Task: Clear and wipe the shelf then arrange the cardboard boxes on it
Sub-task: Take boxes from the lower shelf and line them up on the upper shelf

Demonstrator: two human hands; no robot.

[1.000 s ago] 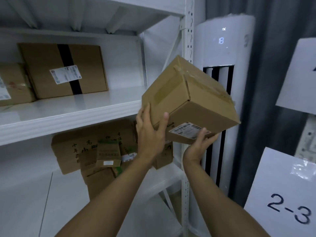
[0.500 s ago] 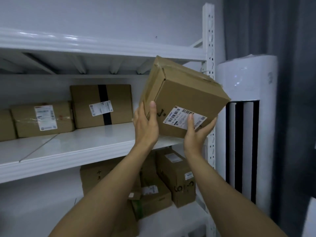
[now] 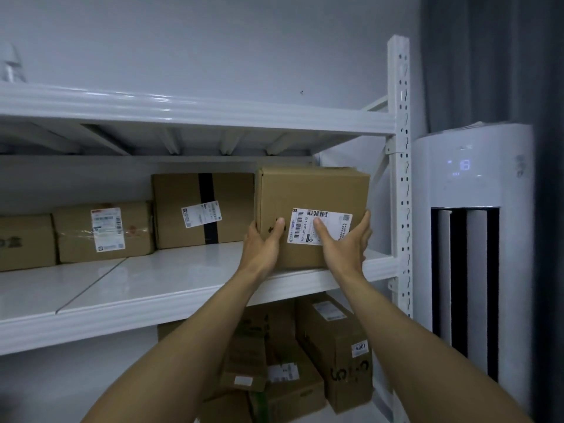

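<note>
Your left hand (image 3: 265,243) and right hand (image 3: 345,243) clasp the cardboard box (image 3: 311,190) at the shelf's (image 3: 171,279) right front edge, with open depth lying straight behind it.

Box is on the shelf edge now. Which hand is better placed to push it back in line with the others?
Probably the right hand: its palm lies flat on the box front, over the label, so it can push straight back. The left hand wraps the lower left corner, better for steering.
</note>
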